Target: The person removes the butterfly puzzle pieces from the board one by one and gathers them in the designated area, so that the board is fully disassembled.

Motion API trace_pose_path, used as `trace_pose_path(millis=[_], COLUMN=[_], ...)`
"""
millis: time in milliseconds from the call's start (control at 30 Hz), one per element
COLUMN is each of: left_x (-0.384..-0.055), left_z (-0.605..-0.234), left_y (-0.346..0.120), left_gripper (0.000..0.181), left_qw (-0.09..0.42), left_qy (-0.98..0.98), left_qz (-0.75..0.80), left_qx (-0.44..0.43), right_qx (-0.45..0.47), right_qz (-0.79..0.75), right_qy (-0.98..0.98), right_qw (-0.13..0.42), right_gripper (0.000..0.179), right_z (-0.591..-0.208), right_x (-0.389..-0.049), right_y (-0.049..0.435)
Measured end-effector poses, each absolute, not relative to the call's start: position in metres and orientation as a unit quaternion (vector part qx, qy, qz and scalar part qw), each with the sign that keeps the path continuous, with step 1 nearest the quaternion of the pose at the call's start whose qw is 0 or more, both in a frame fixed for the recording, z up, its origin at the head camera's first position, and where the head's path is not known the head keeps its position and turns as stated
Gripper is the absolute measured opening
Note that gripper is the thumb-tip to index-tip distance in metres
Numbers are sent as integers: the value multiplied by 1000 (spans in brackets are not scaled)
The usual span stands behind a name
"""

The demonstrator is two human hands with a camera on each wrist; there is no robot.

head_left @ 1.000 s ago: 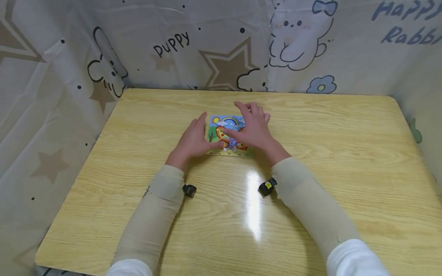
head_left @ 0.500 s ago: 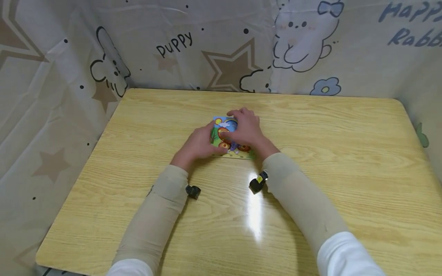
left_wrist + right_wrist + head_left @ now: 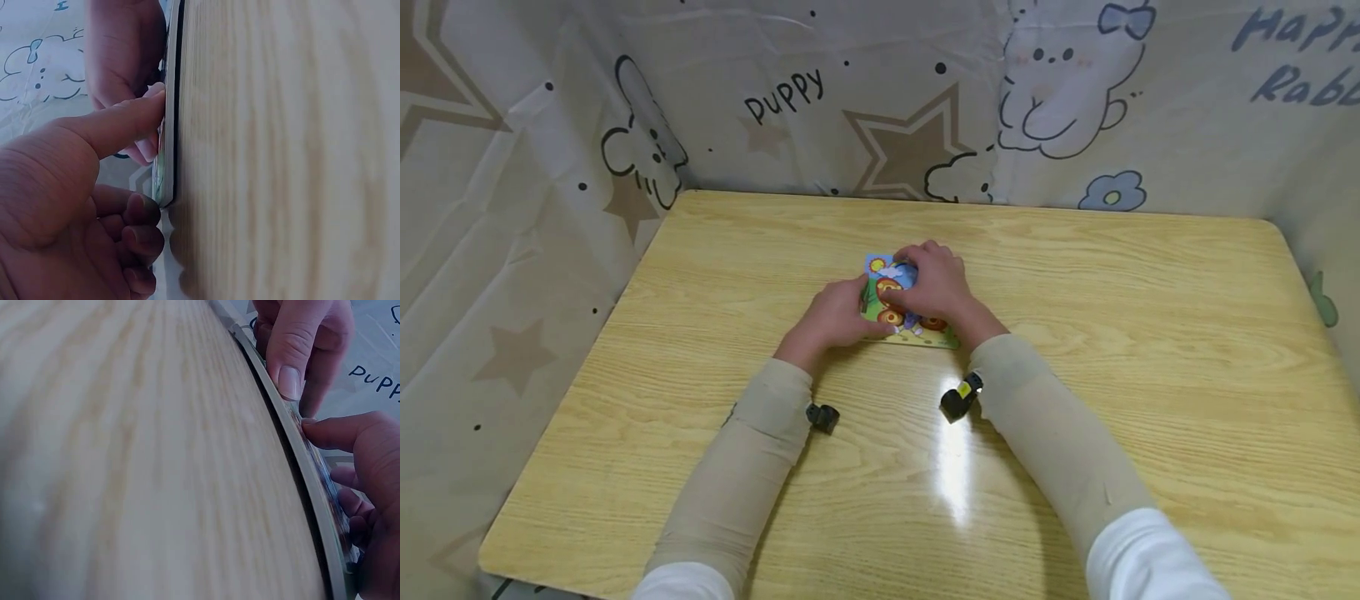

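A thin, rectangular picture board [image 3: 877,287] lies on the wooden table in the head view, printed with a sun, clouds and a butterfly-like figure; whether it is a puzzle with loose pieces cannot be told. My left hand [image 3: 835,315] grips its left side, thumb on the printed face and fingers curled at the edge, as the left wrist view shows the board's edge [image 3: 167,181] beside them. Over the right half arches my right hand [image 3: 936,283], its thumb and bent fingertips touching the print. That hand hides much of the picture, and whether it pinches anything cannot be seen.
The light wooden table [image 3: 1112,333] stretches out around the board, with a bright reflection in front of the hands. A patterned cloth [image 3: 760,158] with stars and cartoon animals hangs behind and on the sides. Small black cameras [image 3: 961,398] sit at both wrists.
My right hand has come left and down, its spread fingers drawing in onto the board. My left hand has moved right and closed on the board's left edge.
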State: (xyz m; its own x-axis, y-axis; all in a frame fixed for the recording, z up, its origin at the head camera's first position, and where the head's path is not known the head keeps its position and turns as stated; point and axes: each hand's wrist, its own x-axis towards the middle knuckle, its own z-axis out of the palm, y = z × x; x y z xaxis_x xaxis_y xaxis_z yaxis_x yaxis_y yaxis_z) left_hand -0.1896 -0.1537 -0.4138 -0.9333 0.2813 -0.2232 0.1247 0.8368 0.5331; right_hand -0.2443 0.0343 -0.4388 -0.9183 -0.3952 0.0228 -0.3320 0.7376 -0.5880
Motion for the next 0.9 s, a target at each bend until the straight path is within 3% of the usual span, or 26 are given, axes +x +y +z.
trace_pose_path(millis=[333, 633, 900], left_x=[-188, -189, -188], left_z=[-410, -410, -411], left_y=[-151, -151, -151], left_gripper=[97, 99, 99], left_qw=[174, 172, 165], left_qy=[949, 950, 949], left_qz=[251, 251, 259], left_qx=[81, 75, 71], right_qx=[-197, -197, -183], right_qz=[-296, -295, -299], right_qy=[932, 931, 931], right_qw=[69, 86, 103], right_gripper=[56, 45, 45], right_z=[-439, -433, -431], right_x=[-248, -252, -254], right_y=[35, 36, 32])
